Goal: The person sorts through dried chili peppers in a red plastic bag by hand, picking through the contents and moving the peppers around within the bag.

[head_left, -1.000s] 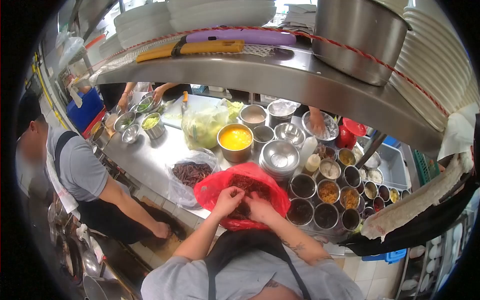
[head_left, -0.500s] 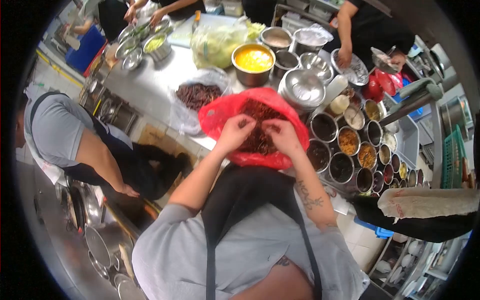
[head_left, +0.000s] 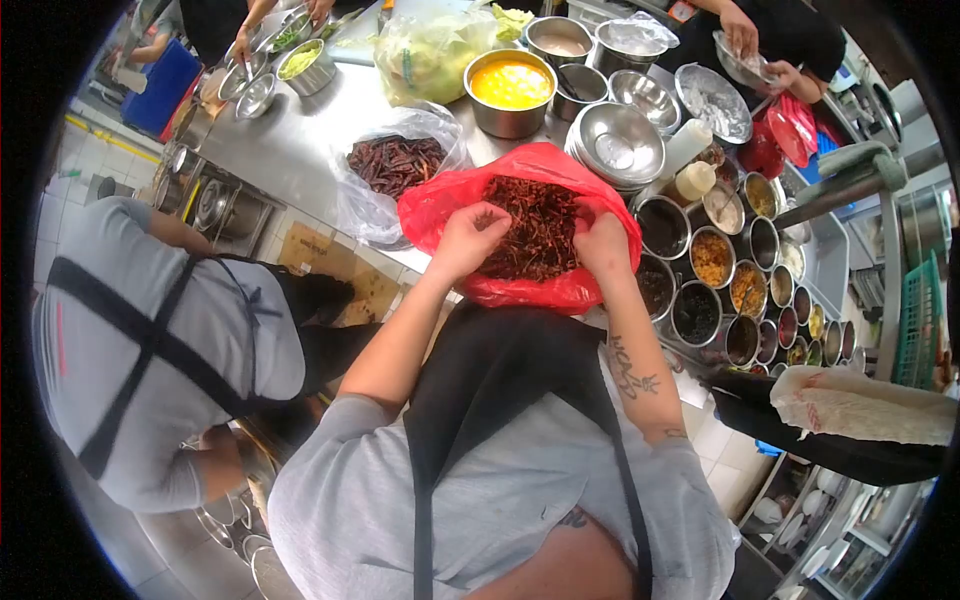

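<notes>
Work in hand judged mid-course: the red bag [head_left: 470,205] of dried chillies [head_left: 535,230] sits at the near edge of the desk [head_left: 290,150], mouth open and well filled; no sorted pile is visible, so the share done cannot be told; left hand [head_left: 465,238] is curled, fingers pinching chillies at the bag's left side; right hand [head_left: 600,240] is half-closed inside the right rim, whether on chillies or plastic I cannot tell; a clear bag [head_left: 395,165] of darker chillies lies just behind; a steel pot [head_left: 510,90] holds yellow liquid; about 12 small tins [head_left: 712,258] of seasonings stand to the right; stacked steel bowls [head_left: 615,150] appear to hold nothing.
</notes>
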A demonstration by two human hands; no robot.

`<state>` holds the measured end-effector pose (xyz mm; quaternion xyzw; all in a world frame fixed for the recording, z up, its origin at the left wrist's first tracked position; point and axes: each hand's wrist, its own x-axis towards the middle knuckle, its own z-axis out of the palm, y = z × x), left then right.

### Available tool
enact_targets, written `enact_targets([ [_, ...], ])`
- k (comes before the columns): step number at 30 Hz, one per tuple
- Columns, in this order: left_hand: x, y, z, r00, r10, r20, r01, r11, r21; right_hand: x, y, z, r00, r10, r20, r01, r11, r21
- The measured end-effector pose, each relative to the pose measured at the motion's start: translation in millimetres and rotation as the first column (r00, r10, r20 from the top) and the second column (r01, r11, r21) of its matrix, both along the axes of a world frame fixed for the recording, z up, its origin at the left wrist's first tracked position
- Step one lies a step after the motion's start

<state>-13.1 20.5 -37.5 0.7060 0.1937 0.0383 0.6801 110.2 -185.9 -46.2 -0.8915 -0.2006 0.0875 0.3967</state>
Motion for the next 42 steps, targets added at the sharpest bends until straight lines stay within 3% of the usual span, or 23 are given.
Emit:
enact_targets([
  [4, 0.5, 0.1, 0.3, 1.000, -0.007, -0.015, 0.006, 0.998, -0.058, -5.0, 4.2, -2.3, 0.996, 0.091, -0.010, -0.092, 0.994, -0.054],
  [7, 2.7, -1.9, 0.8, 1.000, -0.022, -0.008, 0.022, 1.000, -0.008, -11.0, 10.7, -13.3, 0.981, 0.179, -0.078, -0.187, 0.976, -0.113],
  [10, 3.8, -2.5, -2.3, 1.000, -0.023, -0.008, 0.023, 1.000, -0.021, -17.8, 15.4, -18.1, 0.965, 0.260, -0.028, -0.261, 0.952, -0.157],
  [11, 3.9, -3.0, -1.9, 1.000, -0.024, -0.011, 0.024, 0.999, -0.025, -22.6, 17.0, -5.5, 0.964, 0.257, -0.063, -0.264, 0.917, -0.300],
  [14, 4.5, -4.0, 0.8, 1.000, -0.025, -0.010, 0.025, 0.999, -0.032, -24.9, 18.4, -3.2, 0.961, 0.277, -0.021, -0.266, 0.894, -0.362],
  [17, 3.2, -4.7, 2.0, 1.000, -0.021, -0.013, 0.020, 0.999, -0.041, -24.0, 18.8, -2.9, 0.967, 0.254, 0.027, -0.243, 0.947, -0.210],
  [19, 3.5, -5.9, 5.6, 0.999, -0.024, -0.036, 0.022, 0.998, -0.057, -20.5, 21.6, -1.6, 0.969, 0.245, -0.025, -0.244, 0.970, 0.013],
  [23, 6.5, -15.3, 13.5, 0.999, -0.051, 0.005, 0.052, 0.998, -0.042, -25.8, 28.4, 3.3, 0.940, 0.299, -0.168, -0.223, 0.905, 0.363],
  [29, 9.9, -16.5, 7.7, 0.998, 0.056, 0.025, -0.051, 0.985, -0.166, -24.5, 26.4, 13.8, 0.920, 0.257, -0.296, -0.146, 0.925, 0.351],
  [31, 8.0, -13.7, 7.1, 0.999, 0.042, 0.031, -0.033, 0.971, -0.236, -24.6, 23.7, 23.1, 0.933, 0.265, -0.244, -0.178, 0.928, 0.326],
  [32, 7.6, -13.2, 6.5, 0.998, 0.050, 0.022, -0.041, 0.951, -0.308, -24.8, 22.5, 25.7, 0.938, 0.269, -0.218, -0.194, 0.930, 0.313],
  [34, 6.1, -11.8, 5.5, 0.998, 0.066, 0.001, -0.059, 0.893, -0.447, -22.7, 22.2, 15.6, 0.976, 0.092, -0.199, -0.016, 0.936, 0.353],
  [37, 4.2, -2.8, 4.2, 0.997, 0.062, 0.054, 0.007, 0.584, -0.812, -4.2, 14.4, -8.7, 0.956, -0.105, -0.275, 0.209, 0.900, 0.382],
  [38, 2.4, -0.4, 5.4, 0.997, 0.051, 0.062, 0.024, 0.548, -0.836, 0.7, 13.8, -16.9, 0.954, -0.133, -0.268, 0.242, 0.870, 0.430],
  [40, 0.6, 2.6, 9.5, 0.996, 0.028, 0.083, 0.060, 0.475, -0.878, 1.0, 8.6, -23.8, 0.979, -0.117, -0.164, 0.169, 0.921, 0.352],
  [42, 1.1, 2.5, 4.3, 0.997, 0.020, 0.078, 0.057, 0.505, -0.861, -4.9, 10.4, -23.5, 0.988, -0.068, -0.136, 0.099, 0.967, 0.235],
])
